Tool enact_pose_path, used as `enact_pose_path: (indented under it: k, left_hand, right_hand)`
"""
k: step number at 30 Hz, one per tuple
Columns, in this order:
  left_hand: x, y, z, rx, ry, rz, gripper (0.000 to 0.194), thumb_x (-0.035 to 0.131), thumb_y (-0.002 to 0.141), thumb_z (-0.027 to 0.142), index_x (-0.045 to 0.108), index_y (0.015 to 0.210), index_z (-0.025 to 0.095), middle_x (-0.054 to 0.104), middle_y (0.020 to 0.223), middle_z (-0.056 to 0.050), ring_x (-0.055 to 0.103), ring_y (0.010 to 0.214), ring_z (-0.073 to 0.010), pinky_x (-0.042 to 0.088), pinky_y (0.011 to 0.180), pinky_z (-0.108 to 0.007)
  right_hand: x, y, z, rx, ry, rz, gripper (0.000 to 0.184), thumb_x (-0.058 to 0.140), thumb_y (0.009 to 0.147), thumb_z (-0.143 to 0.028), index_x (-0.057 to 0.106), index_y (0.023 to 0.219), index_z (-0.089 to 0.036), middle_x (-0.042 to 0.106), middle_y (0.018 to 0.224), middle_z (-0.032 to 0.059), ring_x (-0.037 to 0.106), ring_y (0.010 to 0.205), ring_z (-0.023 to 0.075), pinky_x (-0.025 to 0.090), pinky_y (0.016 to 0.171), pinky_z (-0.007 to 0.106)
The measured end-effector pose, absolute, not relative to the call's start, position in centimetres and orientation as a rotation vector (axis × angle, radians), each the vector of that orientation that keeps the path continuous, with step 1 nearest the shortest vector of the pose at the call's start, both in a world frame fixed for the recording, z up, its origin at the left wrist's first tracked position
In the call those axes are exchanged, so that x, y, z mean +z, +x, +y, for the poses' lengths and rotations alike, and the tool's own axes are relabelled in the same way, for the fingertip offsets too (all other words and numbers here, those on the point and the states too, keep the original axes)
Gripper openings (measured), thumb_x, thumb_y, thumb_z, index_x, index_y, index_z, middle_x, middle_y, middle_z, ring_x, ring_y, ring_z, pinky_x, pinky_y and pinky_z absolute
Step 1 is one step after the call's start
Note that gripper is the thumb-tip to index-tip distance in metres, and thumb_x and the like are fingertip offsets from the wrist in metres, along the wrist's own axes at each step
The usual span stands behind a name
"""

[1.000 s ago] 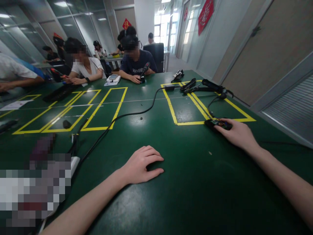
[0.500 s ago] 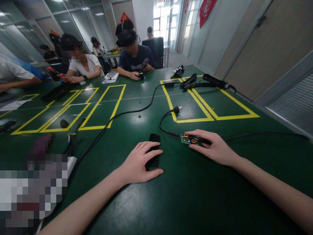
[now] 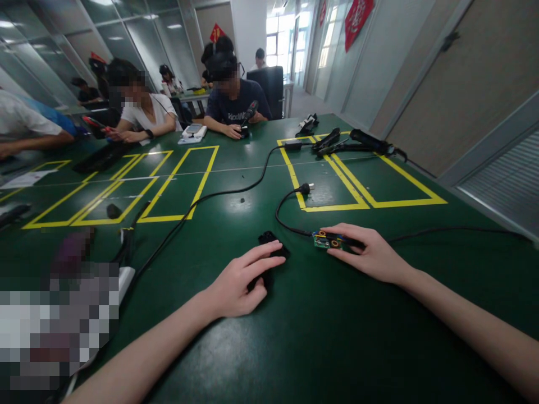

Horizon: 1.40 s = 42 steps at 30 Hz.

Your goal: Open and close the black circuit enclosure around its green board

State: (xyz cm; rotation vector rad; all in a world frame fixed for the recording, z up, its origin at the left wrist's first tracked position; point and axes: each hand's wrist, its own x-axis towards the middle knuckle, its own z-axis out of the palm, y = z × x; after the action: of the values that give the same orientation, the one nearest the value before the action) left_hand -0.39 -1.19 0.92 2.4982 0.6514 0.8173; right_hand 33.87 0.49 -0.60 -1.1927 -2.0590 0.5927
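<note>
My left hand (image 3: 236,284) rests on the green table (image 3: 337,336) with its fingers curled over a small black casing (image 3: 269,252). My right hand (image 3: 367,253) lies a little to the right and grips a small green circuit board (image 3: 324,241) with orange parts. From the board a black cord (image 3: 283,209) curves away to a plug (image 3: 306,188) near the yellow tape. A second black cable (image 3: 455,229) runs off to the right from under my right hand.
Yellow tape boxes (image 3: 362,191) mark the table. Black tools (image 3: 357,143) lie at the far right box, and a long black cable (image 3: 219,196) crosses the middle. A white power strip (image 3: 125,278) sits at left. Several people sit at the far side.
My right hand pulled the circuit board from the far right yellow box to the middle near my left hand. My left hand's fingers have closed round the black casing and turned it.
</note>
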Motion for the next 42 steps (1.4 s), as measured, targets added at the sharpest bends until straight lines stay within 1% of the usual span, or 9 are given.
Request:
enact_pose_path:
  k: [3, 6, 10, 17, 23, 29, 32, 36, 42]
  left_hand:
    - [0.3, -0.5, -0.6, 0.892, 2.538, 0.854, 0.064, 0.046, 0.084, 0.002, 0.061, 0.142, 0.023, 0.061, 0.151, -0.011, 0.05, 0.149, -0.0293, 0.043, 0.124, -0.059]
    - [0.0, -0.5, -0.1, 0.75, 2.542, 0.96, 0.063, 0.05, 0.082, 0.005, 0.062, 0.141, 0.021, 0.061, 0.152, -0.012, 0.045, 0.152, -0.0321, 0.041, 0.123, -0.062]
    - [0.4, -0.2, -0.6, 0.543, 2.584, 0.916, 0.066, 0.062, 0.082, 0.02, 0.058, 0.148, 0.021, 0.055, 0.156, -0.014, 0.041, 0.152, -0.0373, 0.037, 0.123, -0.064]
    - [1.2, 0.6, -1.7, 0.48, 2.588, 1.079, 0.072, 0.079, 0.082, 0.048, 0.062, 0.146, 0.022, 0.058, 0.147, -0.017, 0.047, 0.136, -0.0424, 0.042, 0.11, -0.063]
    - [0.6, 1.0, -1.9, 0.625, 2.571, 1.249, 0.067, 0.075, 0.086, 0.052, 0.062, 0.145, 0.024, 0.061, 0.141, -0.016, 0.05, 0.13, -0.0402, 0.043, 0.106, -0.061]
    - [1.0, -0.1, -1.1, 0.795, 2.604, 1.29, 0.055, 0.073, 0.086, 0.048, 0.067, 0.133, 0.02, 0.065, 0.13, -0.016, 0.059, 0.119, -0.036, 0.053, 0.097, -0.054]
    - [1.2, -0.8, -0.7, 0.789, 2.644, 1.307, 0.05, 0.071, 0.088, 0.052, 0.07, 0.125, 0.018, 0.07, 0.111, -0.012, 0.068, 0.096, -0.0276, 0.059, 0.083, -0.042]
    - [0.9, -0.5, -1.0, 0.714, 2.604, 1.292, 0.041, 0.069, 0.091, 0.049, 0.07, 0.117, 0.017, 0.069, 0.081, -0.002, 0.068, 0.07, -0.0185, 0.056, 0.064, -0.029]
    - [-0.2, 0.9, -2.0, 0.704, 2.565, 1.245, 0.029, 0.071, 0.09, 0.036, 0.073, 0.112, 0.017, 0.072, 0.083, -0.003, 0.07, 0.069, -0.0196, 0.057, 0.065, -0.031]
  right_hand:
    - [-0.6, 34.0, 0.4, 0.6, -1.201, -2.07, 0.045, 0.065, 0.095, -0.054, 0.074, 0.128, -0.024, 0.077, 0.116, 0.0112, 0.075, 0.1, 0.0284, 0.065, 0.085, 0.042]
    - [-0.6, 34.0, 0.4, 0.596, -1.187, -2.081, 0.043, 0.065, 0.096, -0.05, 0.073, 0.129, -0.025, 0.077, 0.117, 0.0106, 0.075, 0.1, 0.0275, 0.065, 0.083, 0.04]
    - [-0.4, 34.0, 0.5, 0.599, -1.189, -2.076, 0.042, 0.066, 0.095, -0.048, 0.074, 0.128, -0.024, 0.078, 0.117, 0.0107, 0.076, 0.1, 0.0277, 0.065, 0.084, 0.04]
    - [0.0, 33.4, 0.4, 0.618, -1.183, -2.042, 0.042, 0.067, 0.094, -0.049, 0.074, 0.127, -0.023, 0.079, 0.117, 0.0111, 0.076, 0.102, 0.0291, 0.065, 0.089, 0.044]
    - [0.3, 33.3, 0.3, 0.635, -1.179, -2.063, 0.041, 0.067, 0.094, -0.048, 0.074, 0.126, -0.023, 0.079, 0.116, 0.011, 0.076, 0.103, 0.0296, 0.064, 0.092, 0.045]
    - [0.3, 33.6, 0.3, 0.642, -1.182, -2.078, 0.042, 0.066, 0.095, -0.048, 0.074, 0.127, -0.023, 0.079, 0.118, 0.0116, 0.076, 0.104, 0.0303, 0.065, 0.091, 0.046]
    - [0.3, 33.6, 0.3, 0.645, -1.194, -2.073, 0.041, 0.066, 0.095, -0.047, 0.074, 0.128, -0.024, 0.079, 0.118, 0.0112, 0.076, 0.104, 0.0302, 0.065, 0.091, 0.046]
    - [0.2, 33.4, 0.1, 0.632, -1.21, -2.039, 0.043, 0.066, 0.095, -0.048, 0.073, 0.13, -0.024, 0.078, 0.12, 0.0116, 0.076, 0.105, 0.0295, 0.065, 0.088, 0.043]
    - [-0.2, 32.9, 0.3, 0.638, -1.251, -1.964, 0.044, 0.066, 0.095, -0.051, 0.073, 0.129, -0.024, 0.077, 0.121, 0.0118, 0.076, 0.107, 0.0293, 0.065, 0.088, 0.042]
